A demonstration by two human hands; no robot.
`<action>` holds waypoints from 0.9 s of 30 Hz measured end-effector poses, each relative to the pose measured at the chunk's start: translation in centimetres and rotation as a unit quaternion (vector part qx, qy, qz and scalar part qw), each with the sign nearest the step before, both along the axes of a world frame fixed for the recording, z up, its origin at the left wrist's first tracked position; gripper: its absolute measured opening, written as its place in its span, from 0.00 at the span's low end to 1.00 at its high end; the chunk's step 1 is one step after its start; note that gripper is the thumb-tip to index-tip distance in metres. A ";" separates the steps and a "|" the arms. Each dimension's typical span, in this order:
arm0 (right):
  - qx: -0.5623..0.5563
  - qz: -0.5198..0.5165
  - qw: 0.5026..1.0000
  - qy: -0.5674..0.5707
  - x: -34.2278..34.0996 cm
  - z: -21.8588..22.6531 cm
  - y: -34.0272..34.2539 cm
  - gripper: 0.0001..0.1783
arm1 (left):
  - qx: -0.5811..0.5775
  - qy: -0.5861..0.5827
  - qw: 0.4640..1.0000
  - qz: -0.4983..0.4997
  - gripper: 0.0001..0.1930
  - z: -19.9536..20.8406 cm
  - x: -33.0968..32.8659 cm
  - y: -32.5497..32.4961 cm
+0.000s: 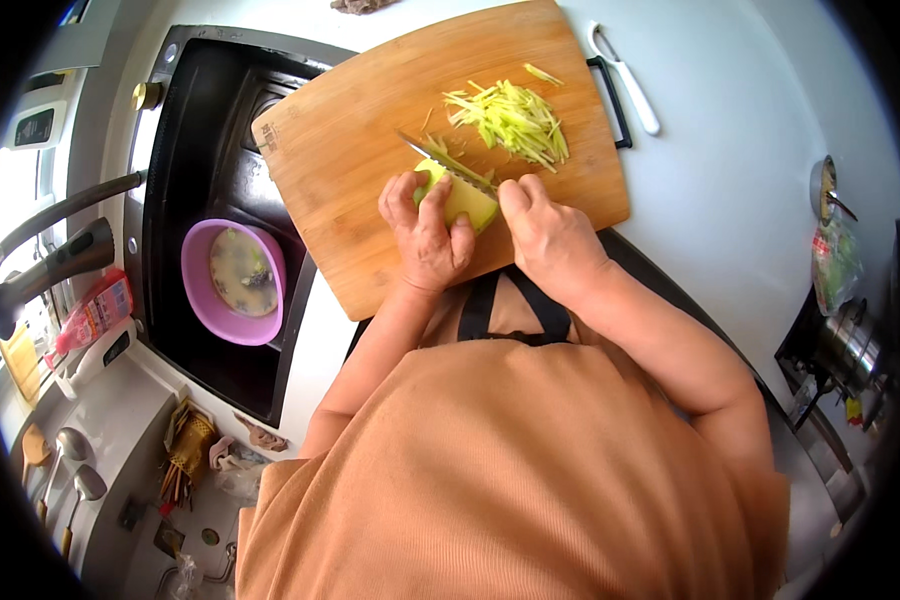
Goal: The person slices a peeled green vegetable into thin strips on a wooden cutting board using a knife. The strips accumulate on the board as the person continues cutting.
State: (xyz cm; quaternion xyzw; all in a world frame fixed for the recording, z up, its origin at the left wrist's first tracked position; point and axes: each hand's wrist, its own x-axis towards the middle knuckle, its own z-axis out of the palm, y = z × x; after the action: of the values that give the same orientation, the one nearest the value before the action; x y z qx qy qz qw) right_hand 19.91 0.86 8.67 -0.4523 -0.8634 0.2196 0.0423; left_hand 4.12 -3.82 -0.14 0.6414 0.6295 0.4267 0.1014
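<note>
A large wooden cutting board [355, 130] lies before me, its left end over the sink. On it, my left hand [428, 240] grips a pale yellow-green piece of vegetable or fruit [469, 204], fingers bent over its top and thumb at its near side. My right hand [555, 235] is closed round the knife, whose handle is hidden in the fist. The thin blade of the knife [416, 147] points to the far left, along the far edge of the piece. A few cut slices lie just beyond the blade. Farther off is a loose pile of pale green shreds [515, 122].
Left of the board is a black sink [185, 120] holding a purple basin [198, 305] with cloudy water. A faucet [60, 210] reaches over from the left. A white-handled peeler [635, 92] lies right of the board on the white counter [730, 140]. Ladles [88, 483] lie lower left.
</note>
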 end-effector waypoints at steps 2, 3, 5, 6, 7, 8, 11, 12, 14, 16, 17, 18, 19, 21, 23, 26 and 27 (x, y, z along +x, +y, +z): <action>-0.010 -0.009 1.000 0.018 -0.4 0.1 0.3 0.10 | 0.000 0.002 1.000 -0.002 0.23 0.2 -0.2 -0.1; -0.005 -0.023 0.999 0.038 -0.3 0.0 0.8 0.10 | -0.002 0.008 1.000 -0.005 0.23 0.4 -0.2 0.1; 0.002 -0.051 0.995 0.081 0.0 -0.3 1.3 0.10 | -0.009 0.021 1.000 -0.012 0.22 0.8 -0.4 0.3; 0.000 -0.060 0.995 0.084 0.3 0.3 1.3 0.10 | -0.015 0.019 1.000 -0.013 0.22 1.2 -0.4 0.4; 0.004 -0.061 0.995 0.081 0.4 1.0 1.3 0.10 | -0.022 0.018 0.999 -0.017 0.22 1.4 -0.4 0.5; 0.006 -0.060 0.995 0.076 0.6 2.0 1.1 0.10 | -0.030 0.015 0.999 -0.018 0.22 1.5 -0.3 0.4; -0.017 -0.038 0.997 0.059 1.4 4.4 0.5 0.10 | -0.033 0.005 0.999 -0.012 0.22 1.2 -0.4 0.3; -0.028 -0.029 0.998 0.055 1.6 5.0 0.2 0.10 | -0.033 0.007 0.999 -0.014 0.22 1.2 -0.3 0.4; -0.042 -0.019 0.998 0.050 1.9 5.7 -0.4 0.10 | -0.034 0.015 0.999 -0.018 0.22 1.4 -0.4 0.4; -0.045 -0.016 0.998 0.043 2.0 6.2 -0.8 0.10 | -0.034 0.012 0.999 -0.018 0.22 1.5 -0.3 0.5; -0.045 -0.015 0.998 0.041 2.1 6.4 -0.9 0.11 | -0.035 0.011 0.999 -0.019 0.21 1.5 -0.3 0.5; -0.044 -0.014 0.998 0.039 2.1 6.5 -1.0 0.11 | -0.034 0.012 0.999 -0.017 0.21 1.4 -0.4 0.4; -0.043 -0.013 0.998 0.037 2.2 6.6 -1.0 0.11 | -0.032 0.014 0.999 -0.016 0.21 1.3 -0.3 0.4; -0.041 -0.010 0.998 0.036 2.2 6.6 -1.0 0.11 | -0.032 0.016 0.999 -0.016 0.21 1.2 -0.3 0.4; -0.041 -0.008 0.999 0.034 2.1 6.6 -1.0 0.11 | -0.034 0.019 0.999 -0.018 0.22 1.2 -0.4 0.4; -0.044 -0.002 0.999 0.025 2.1 6.5 -0.7 0.12 | -0.033 0.016 0.999 -0.016 0.22 1.1 -0.4 0.4; -0.044 0.001 0.999 0.021 2.0 6.5 -0.6 0.12 | -0.029 0.015 0.999 -0.016 0.21 1.0 -0.4 0.5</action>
State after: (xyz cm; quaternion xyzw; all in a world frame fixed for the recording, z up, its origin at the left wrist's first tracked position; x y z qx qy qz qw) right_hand 21.95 0.22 15.21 -0.4482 -0.8522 0.2671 0.0399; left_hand 3.74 -3.36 0.88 0.6543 0.6328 0.3972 0.1173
